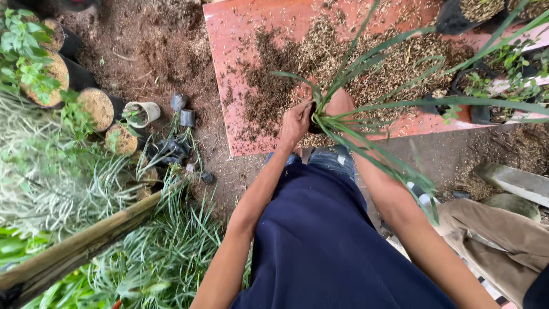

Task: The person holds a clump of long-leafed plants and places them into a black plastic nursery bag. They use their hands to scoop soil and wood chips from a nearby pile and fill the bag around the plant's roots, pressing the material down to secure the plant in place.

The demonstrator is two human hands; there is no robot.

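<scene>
So a grassy plant (366, 86) with long strap leaves is being held at its base by both hands, right at the near edge of the reddish board (229, 68). The left hand (295, 123) is wrapped around the left side of the base, fingers curled shut on it. The right hand (340, 103) is pressed against the right side, fingers closed round the clump as far as can be seen. A small dark pot (314, 125) is just glimpsed between the hands, mostly hidden. The plant's long axis is tilted, with leaves fanned out far and to the right across the board, a few drooping near-right over the forearm. Loose potting mix (366, 63) is spread over the board behind it. Filled black grow bags (94, 106) are lined up on the soil, far left.
</scene>
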